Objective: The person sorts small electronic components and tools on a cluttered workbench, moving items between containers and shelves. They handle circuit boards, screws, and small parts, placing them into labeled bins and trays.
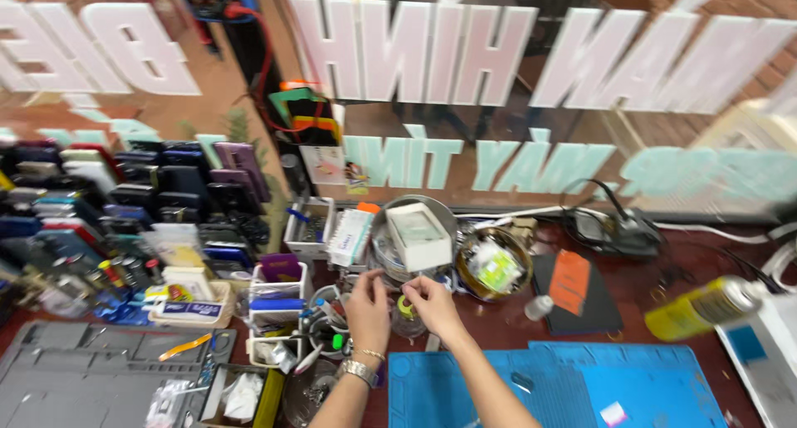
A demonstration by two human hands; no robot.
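My left hand, with a metal watch on its wrist, and my right hand are raised together over the back of a cluttered bench. Their fingertips meet just below a small white box that lies across a round metal bowl. Something small seems pinched between the fingers, but blur hides what it is. A small clear jar with a yellow label stands between the two hands. A cup of tools sits just left of my left hand.
A blue work mat lies front right, a grey mat front left. Several phones in rows fill the left. A second bowl, a black pad with an orange tag, a yellow spray can and a glass window behind.
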